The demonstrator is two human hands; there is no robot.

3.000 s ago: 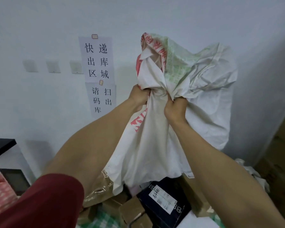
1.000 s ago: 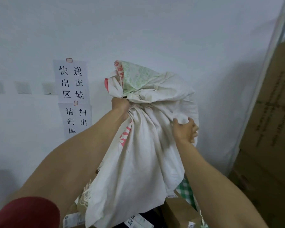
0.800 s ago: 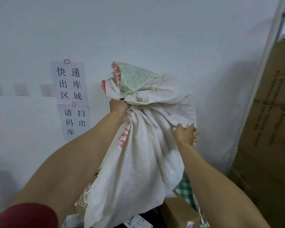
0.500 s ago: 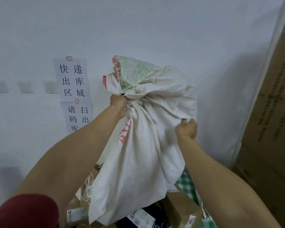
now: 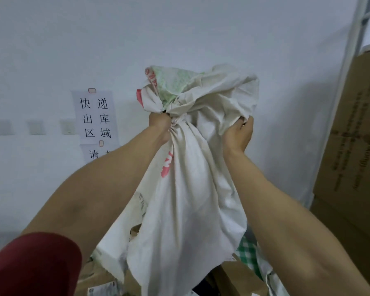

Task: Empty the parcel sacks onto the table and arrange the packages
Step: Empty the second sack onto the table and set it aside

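Observation:
I hold a white woven parcel sack (image 5: pixel 186 206) with red and green print upside down, high in front of the wall. My left hand (image 5: pixel 159 124) is clenched around a bunched neck of the cloth near its top. My right hand (image 5: pixel 238 133) grips a fold on the sack's right side, at about the same height. The sack hangs limp, its frayed open end at the bottom. Below it lie brown cardboard packages (image 5: pixel 235 276), partly hidden by the cloth and my arms.
A green-checked cloth (image 5: pixel 247 251) shows under the sack at the right. Large cardboard cartons (image 5: pixel 355 159) stand stacked at the right beside a white metal rack post (image 5: pixel 348 67). Paper signs (image 5: pixel 95 116) and wall sockets (image 5: pixel 35 127) are on the white wall.
My right hand has moved up along the sack's right side and taken a new, higher grip on the cloth. My left hand keeps its hold on the bunched neck.

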